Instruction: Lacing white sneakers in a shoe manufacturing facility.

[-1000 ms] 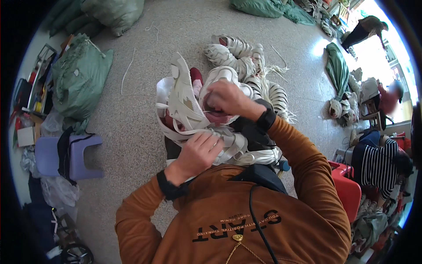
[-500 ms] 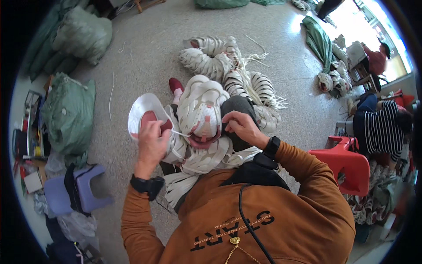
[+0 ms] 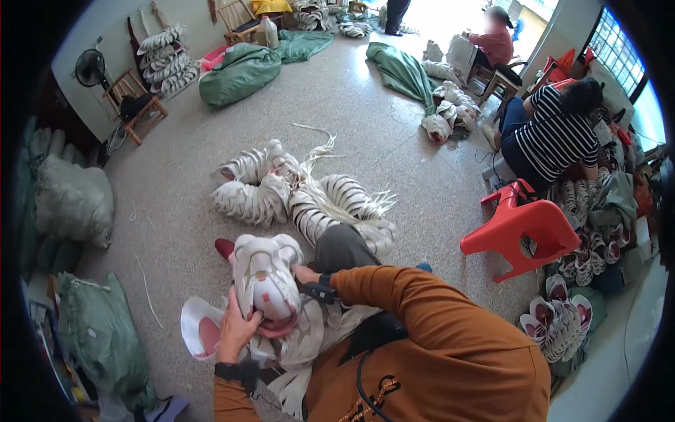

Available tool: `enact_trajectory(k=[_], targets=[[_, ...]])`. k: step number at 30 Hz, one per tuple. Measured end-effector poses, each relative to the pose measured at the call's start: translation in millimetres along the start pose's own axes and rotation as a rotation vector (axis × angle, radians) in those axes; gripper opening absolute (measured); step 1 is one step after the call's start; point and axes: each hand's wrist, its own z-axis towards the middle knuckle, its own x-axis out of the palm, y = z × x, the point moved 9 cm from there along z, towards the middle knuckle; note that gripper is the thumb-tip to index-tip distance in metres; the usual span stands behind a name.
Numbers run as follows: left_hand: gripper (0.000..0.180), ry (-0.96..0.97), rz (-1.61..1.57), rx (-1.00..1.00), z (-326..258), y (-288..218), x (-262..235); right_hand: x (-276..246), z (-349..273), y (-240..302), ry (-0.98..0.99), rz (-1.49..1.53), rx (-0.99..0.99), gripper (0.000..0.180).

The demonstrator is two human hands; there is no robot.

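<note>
From the head camera, I hold a stack of white shoe uppers [image 3: 266,281] on my lap, soft curved pieces with pink-red linings, nested one inside another into a rounded bundle. My left hand [image 3: 238,325] is curled around the lower left of the stack, fingers closed against the pale fabric, with a dark watch band at the wrist. My right hand [image 3: 304,276] is mostly hidden behind the stack; only a thumb and knuckle edge show touching its right side, so I cannot tell how far it is closed. Under the bundle lie loose white strips and another upper [image 3: 200,330] with a pink inside, its edge partly covered by my left hand.

On the speckled floor [image 3: 176,190] ahead lie long rows of stacked white uppers [image 3: 302,200], ribbed like shells, with frayed white cords trailing off. A glossy red plastic stool [image 3: 524,228] stands to the right, near a seated person in a striped top [image 3: 552,137]. Green cloth sacks [image 3: 239,70] slump further off; the far corners blur and bend at the rim.

Compared with half a second ago, the view has tilted up to show more of the room, and my left hand has moved from the flat upper at the side onto the bundle itself.
</note>
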Motion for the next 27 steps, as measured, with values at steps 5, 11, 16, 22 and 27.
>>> enact_trajectory(k=[5,11,16,22,27], targets=[[0.101,0.236,-0.217,0.047,32.7,-11.7,5.3,-19.0,0.6,17.4,-0.004,0.391,-0.286,0.038],[0.087,0.168,-0.569,-0.018,3.2,37.4,-7.5,35.5,-50.4,47.2,0.125,0.856,0.430,0.057],[0.074,0.119,-0.784,0.017,-4.3,-3.3,-5.2,-11.6,-45.7,63.3,0.166,0.847,0.372,0.059],[0.064,-0.295,-0.379,0.002,-107.6,51.5,-63.5,-22.3,-138.5,288.7,0.243,0.207,-0.216,0.058],[0.057,-0.584,-0.602,0.096,-154.1,12.6,-108.4,-23.1,-176.4,405.6,0.303,0.681,-0.236,0.034]])
